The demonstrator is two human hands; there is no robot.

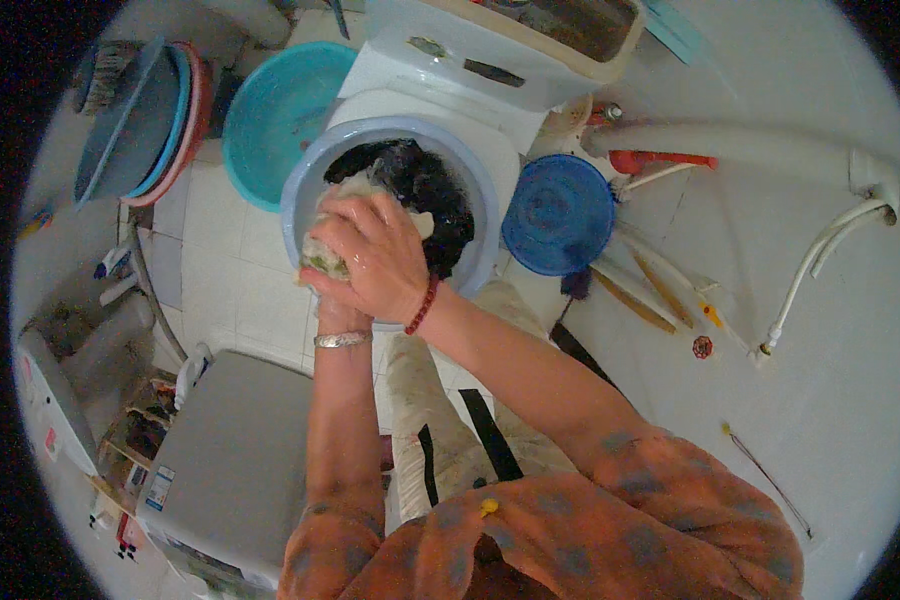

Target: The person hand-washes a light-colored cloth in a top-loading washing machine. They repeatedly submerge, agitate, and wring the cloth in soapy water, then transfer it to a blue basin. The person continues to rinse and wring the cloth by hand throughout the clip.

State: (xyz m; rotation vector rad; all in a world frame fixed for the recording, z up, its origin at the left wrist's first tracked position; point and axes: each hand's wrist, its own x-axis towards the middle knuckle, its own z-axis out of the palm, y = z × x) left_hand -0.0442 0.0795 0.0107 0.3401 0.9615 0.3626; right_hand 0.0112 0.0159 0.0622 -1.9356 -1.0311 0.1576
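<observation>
My right hand (379,247), with a red bead bracelet at its wrist, lies over a wet, pale cloth (326,259) that has a greenish patch. My left hand (345,304), with a silver bangle below it, is mostly hidden under the right hand and the cloth; both hands press the cloth between them. They are above the left part of a pale blue plastic basin (487,217). Dark wet fabric (439,195) lies in the basin, which rests on a closed white toilet lid (506,161).
A turquoise basin (259,142) stands on the tiled floor at upper left, beside stacked basins (195,127). A blue bucket (559,214) is right of the toilet, near wall pipes (814,262). A grey-lidded appliance (232,435) stands at lower left.
</observation>
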